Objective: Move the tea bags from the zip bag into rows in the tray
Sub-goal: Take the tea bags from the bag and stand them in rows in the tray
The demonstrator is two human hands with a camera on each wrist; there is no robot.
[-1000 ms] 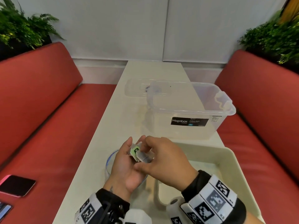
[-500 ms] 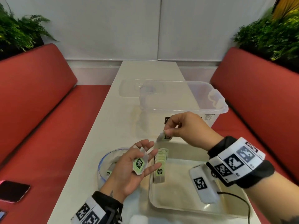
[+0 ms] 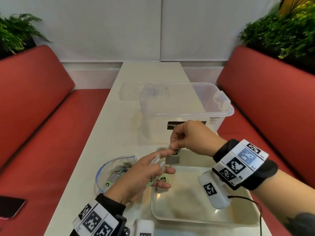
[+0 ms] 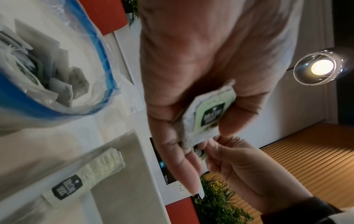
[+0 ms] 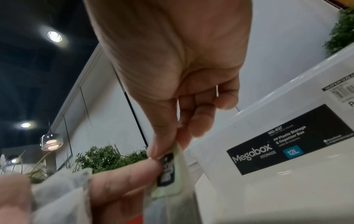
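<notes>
Pinched with right hand a green-labelled paper tea bag whose string, snagged in left hand's held bags, risked toppling the near-left tray row.

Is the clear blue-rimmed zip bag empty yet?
No. The clear blue-rimmed zip bag lies open, with several white tea bags inside.

Black label on clear storage box, right of right-wrist frame, read "Megabox STORAGE", "MG-637", "PP Plastic Storage & Organizer Box", "12L" on blue patch. Sticker at right edge read "SUPER VALUE". Tea-bag tags: print illegible.
</notes>
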